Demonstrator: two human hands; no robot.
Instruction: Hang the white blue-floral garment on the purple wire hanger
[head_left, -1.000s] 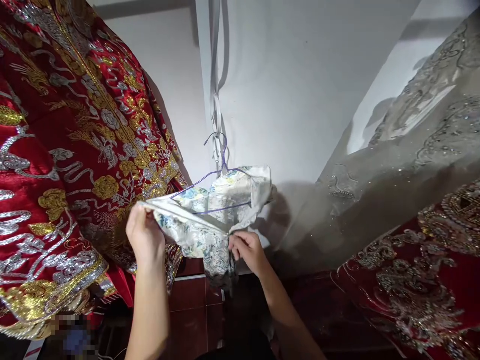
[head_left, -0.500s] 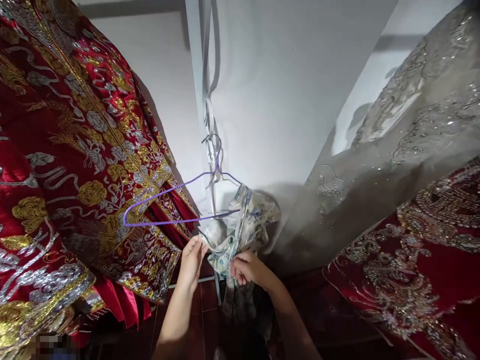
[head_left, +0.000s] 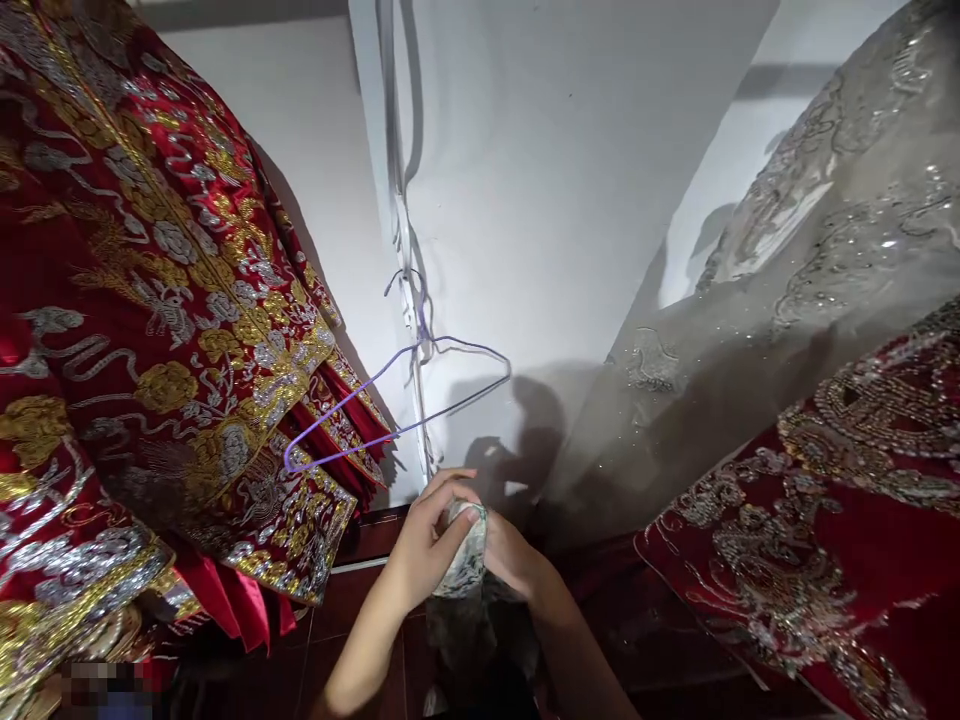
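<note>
The left hand reaches up and inward, its fingers and thumb grasping patterned cloth; the right hand angles in opposite, fingers hidden, grip unclear.

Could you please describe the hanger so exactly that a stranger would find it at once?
Start at the pale wall in the middle and follow the white strip running down it. Near the strip's lower part, above the left hand that holds patterned cloth, hangs the hanger. It is a thin purple triangular outline, bare, unlike the embroidered red garment beside it.
</note>
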